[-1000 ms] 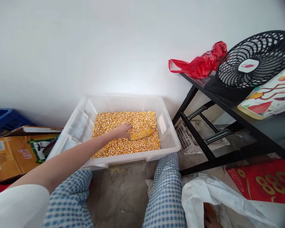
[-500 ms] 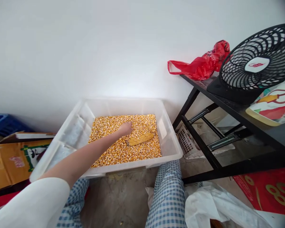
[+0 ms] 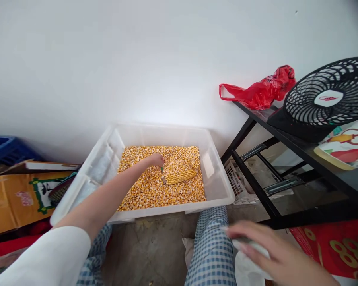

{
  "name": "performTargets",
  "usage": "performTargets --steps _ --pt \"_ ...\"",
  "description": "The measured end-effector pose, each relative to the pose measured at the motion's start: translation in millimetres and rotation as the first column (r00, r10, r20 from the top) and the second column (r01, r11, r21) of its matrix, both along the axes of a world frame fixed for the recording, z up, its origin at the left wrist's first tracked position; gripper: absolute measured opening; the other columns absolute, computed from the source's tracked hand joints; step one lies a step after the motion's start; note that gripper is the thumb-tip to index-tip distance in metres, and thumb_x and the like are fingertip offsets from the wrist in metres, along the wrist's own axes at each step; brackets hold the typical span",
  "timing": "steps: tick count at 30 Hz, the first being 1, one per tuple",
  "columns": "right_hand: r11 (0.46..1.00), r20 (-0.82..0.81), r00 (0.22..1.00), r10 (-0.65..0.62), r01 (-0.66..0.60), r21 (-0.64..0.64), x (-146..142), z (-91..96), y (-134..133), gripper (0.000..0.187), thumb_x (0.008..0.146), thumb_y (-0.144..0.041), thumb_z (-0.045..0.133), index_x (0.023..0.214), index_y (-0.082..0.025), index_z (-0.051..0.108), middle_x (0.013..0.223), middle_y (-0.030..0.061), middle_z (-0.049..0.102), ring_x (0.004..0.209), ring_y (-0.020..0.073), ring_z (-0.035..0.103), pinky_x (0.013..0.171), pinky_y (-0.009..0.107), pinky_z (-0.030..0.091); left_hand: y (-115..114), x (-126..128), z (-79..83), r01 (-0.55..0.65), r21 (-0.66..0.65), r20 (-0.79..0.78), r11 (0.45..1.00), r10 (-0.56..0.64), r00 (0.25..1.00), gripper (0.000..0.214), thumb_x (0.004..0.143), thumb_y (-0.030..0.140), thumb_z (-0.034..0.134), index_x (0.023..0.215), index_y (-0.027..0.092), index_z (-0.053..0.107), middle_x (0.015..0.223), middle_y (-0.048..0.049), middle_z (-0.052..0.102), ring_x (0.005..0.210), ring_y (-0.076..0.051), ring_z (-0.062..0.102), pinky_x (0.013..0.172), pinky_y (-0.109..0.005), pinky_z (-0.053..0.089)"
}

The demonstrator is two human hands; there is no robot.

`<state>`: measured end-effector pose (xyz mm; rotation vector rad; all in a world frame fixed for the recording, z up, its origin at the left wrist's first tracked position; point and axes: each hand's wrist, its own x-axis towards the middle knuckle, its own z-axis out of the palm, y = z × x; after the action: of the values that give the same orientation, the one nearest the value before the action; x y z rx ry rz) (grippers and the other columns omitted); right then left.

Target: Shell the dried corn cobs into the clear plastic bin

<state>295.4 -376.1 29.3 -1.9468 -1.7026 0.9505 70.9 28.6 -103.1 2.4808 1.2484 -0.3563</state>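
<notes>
Left hand [image 3: 156, 160] bunched among corn kernels [image 3: 143, 190] in a clear tub [image 3: 167, 134], right hand [image 3: 274, 254] spread wide above a white sack [image 3: 250, 270].

Translucent plastic tub [image 3: 164, 135], centre of frame, smooth, light gloss. Dried corn kernels [image 3: 143, 190] inside look hard and glossy; corn cob [image 3: 180, 176] has a rough, knobbly surface. Upper right: red plastic bag [image 3: 258, 89], thin, shiny, creased. Fan grille [image 3: 328, 95] is black plastic, low sheen. Desk top [image 3: 346, 178] is glossy black, on a black metal frame [image 3: 250, 190]. Far left: blue plastic crate [image 3: 6, 153], matt cardboard box [image 3: 20, 198]. Bottom centre: concrete floor [image 3: 137, 254], rough, matt, scuffed. Checked cloth trousers [image 3: 211, 246] look soft, matt. White cloth sleeve [image 3: 38, 258], smooth, matt.
</notes>
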Motion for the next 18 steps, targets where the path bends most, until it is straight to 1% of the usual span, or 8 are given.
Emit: performTargets --steps 2,4,6,8,9,12,14,18 --pt "0.975 0.031 0.979 0.204 -0.206 0.082 -19 22.5 78 0.033 0.084 -0.038 0.046 0.114 -0.034 0.059 0.116 0.0011 0.061 0.108 0.0204 0.056 0.096 0.037 0.041 -5 -2 3.4 0.027 0.006 -0.015 1.000 -0.027 1.000 0.021 0.072 0.026 0.051 0.079 0.017 0.069 0.082 -0.0047 0.070 0.076 -0.017 0.062 0.065 -0.021 0.044" --pt "0.927 0.118 0.926 0.358 -0.368 0.075 -41 18.0 158 0.034 0.086 -0.034 0.044 0.116 -0.029 0.058 0.114 0.0016 0.062 0.102 0.0182 0.058 0.091 0.034 0.044 -12 -3 5.1 0.060 0.023 -0.030 0.998 -0.059 0.998 0.020 0.070 0.024 0.055 0.083 0.019 0.070 0.088 -0.0054 0.070 0.080 -0.019 0.062 0.069 -0.024 0.045" --pt "0.861 0.246 0.826 0.507 -0.500 -0.097 -62 -10.2 227 0.034 0.082 -0.029 0.050 0.114 -0.023 0.058 0.108 0.0044 0.064 0.095 0.0190 0.060 0.086 0.033 0.046 -18 -3 5.4 0.090 0.043 -0.049 0.995 -0.088 0.995 0.028 0.063 0.019 0.063 0.090 0.023 0.069 0.095 -0.0054 0.069 0.087 -0.022 0.062 0.075 -0.028 0.045" --pt "0.773 0.385 0.671 0.634 -0.534 -0.342 -81 -49.5 273 0.042 0.072 -0.024 0.063 0.113 -0.019 0.058 0.109 0.0079 0.063 0.096 0.0228 0.060 0.084 0.034 0.046 -21 -2 4.8 0.106 0.065 -0.076 0.992 -0.101 0.992 0.031 0.060 0.015 0.067 0.090 0.023 0.069 0.096 -0.0068 0.068 0.091 -0.025 0.061 0.080 -0.033 0.044" --pt "0.757 0.450 0.609 0.653 -0.498 -0.424 -90 -68.8 287 0.052 0.065 -0.023 0.069 0.116 -0.018 0.056 0.114 0.0105 0.060 0.100 0.0258 0.058 0.084 0.036 0.047 -22 -2 4.4 0.106 0.078 -0.091 0.991 -0.099 0.991 0.027 0.061 0.015 0.067 0.087 0.022 0.069 0.095 -0.0083 0.068 0.093 -0.026 0.060 0.082 -0.036 0.043" --pt "0.841 0.640 0.546 0.541 -0.351 -0.412 -106 -111.0 299 0.081 0.054 -0.024 0.077 0.128 -0.018 0.042 0.128 0.0174 0.046 0.113 0.0342 0.048 0.084 0.043 0.046 -19 0 4.5 0.095 0.123 -0.111 0.988 -0.082 0.990 0.017 0.065 0.016 0.067 0.082 0.019 0.070 0.094 -0.0124 0.068 0.099 -0.029 0.058 0.087 -0.040 0.041" --pt "0.873 0.693 0.531 0.487 -0.328 -0.362 -109 -124.4 295 0.092 0.052 -0.029 0.079 0.133 -0.019 0.034 0.132 0.0192 0.039 0.118 0.0374 0.042 0.085 0.049 0.045 -15 1 6.5 0.081 0.144 -0.109 0.986 -0.065 0.992 0.017 0.066 0.019 0.068 0.083 0.018 0.070 0.093 -0.0133 0.067 0.101 -0.030 0.057 0.088 -0.041 0.040" --pt "0.878 0.720 0.508 0.473 -0.342 -0.335 -108 -133.0 291 0.098 0.051 -0.039 0.079 0.134 -0.024 0.030 0.137 0.0201 0.031 0.120 0.0404 0.037 0.086 0.055 0.041 -10 1 15.6 0.027 0.177 -0.087 0.984 -0.011 0.996 0.018 0.070 0.022 0.066 0.086 0.014 0.070 0.096 -0.0166 0.066 0.104 -0.034 0.055 0.089 -0.045 0.039"
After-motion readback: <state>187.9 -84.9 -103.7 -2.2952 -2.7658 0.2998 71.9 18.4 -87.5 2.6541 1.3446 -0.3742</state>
